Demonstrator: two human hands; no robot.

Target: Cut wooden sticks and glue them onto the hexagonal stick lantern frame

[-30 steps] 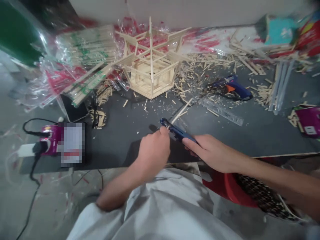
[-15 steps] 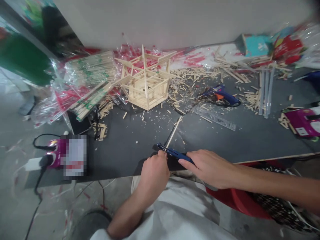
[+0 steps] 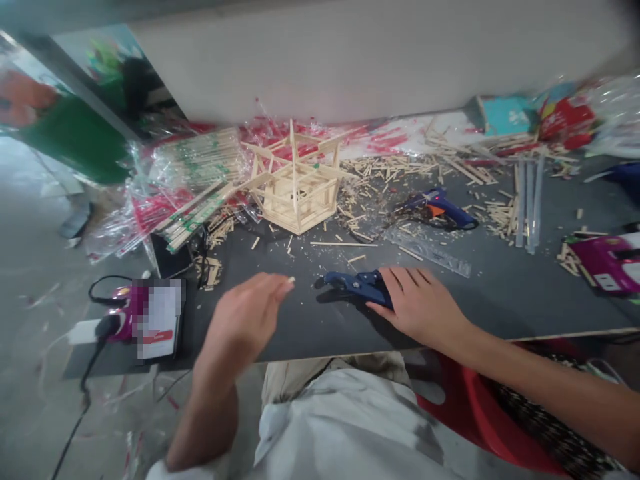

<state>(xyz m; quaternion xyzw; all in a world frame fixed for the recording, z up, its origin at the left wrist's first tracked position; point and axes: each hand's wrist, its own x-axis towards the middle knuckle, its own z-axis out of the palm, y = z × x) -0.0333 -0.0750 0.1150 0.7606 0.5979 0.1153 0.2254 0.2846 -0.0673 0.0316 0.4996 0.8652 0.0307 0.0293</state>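
My left hand [image 3: 243,320] is over the near part of the table, its fingertips pinched on a short piece of wooden stick [image 3: 291,281]. My right hand [image 3: 420,300] is wrapped around the handles of blue cutting pliers [image 3: 356,285], whose head points left, low over the tabletop. Beyond the pliers lies a longer thin wooden stick [image 3: 344,244], with a shorter bit [image 3: 357,259] close by. Farther back stands a six-sided frame built of wooden sticks [image 3: 299,220].
A blue glue gun [image 3: 445,207] and a clear ruler [image 3: 435,256] lie right of the frame. Cut stick pieces [image 3: 395,162] litter the back, near clear glue sticks [image 3: 530,207]. Bagged sticks [image 3: 200,160] are at left, above a phone [image 3: 163,320] and a purple power strip [image 3: 123,313].
My left hand has moved left, away from the pliers, with a short stick piece. The longer stick between the jaws now lies on the table. My right hand and the pliers have shifted slightly.
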